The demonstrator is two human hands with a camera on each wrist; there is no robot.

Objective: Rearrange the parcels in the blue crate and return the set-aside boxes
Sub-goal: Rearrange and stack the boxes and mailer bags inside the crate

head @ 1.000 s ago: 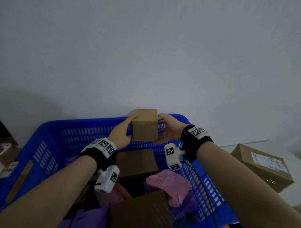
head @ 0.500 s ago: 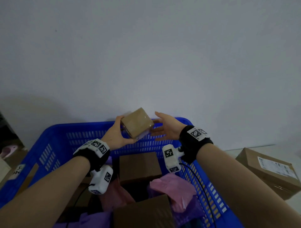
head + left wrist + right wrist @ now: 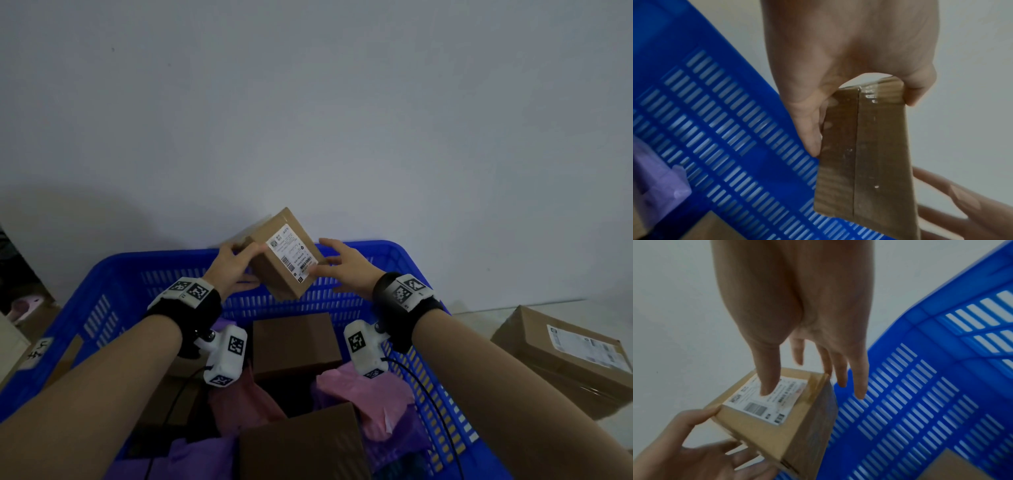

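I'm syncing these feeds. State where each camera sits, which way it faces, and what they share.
Head: worn on the head, facing forward and down at the blue crate; both forearms and hands show.
Left wrist: looks along the left hand, which grips the small box.
Right wrist: looks along the right hand, thumb on the box's shipping label; left fingers show at lower left.
Shared: all three show that box and the crate.

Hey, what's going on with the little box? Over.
Left hand grips small box, tilted above blue crate. Right hand open, fingers touching it. Nothing blocking.
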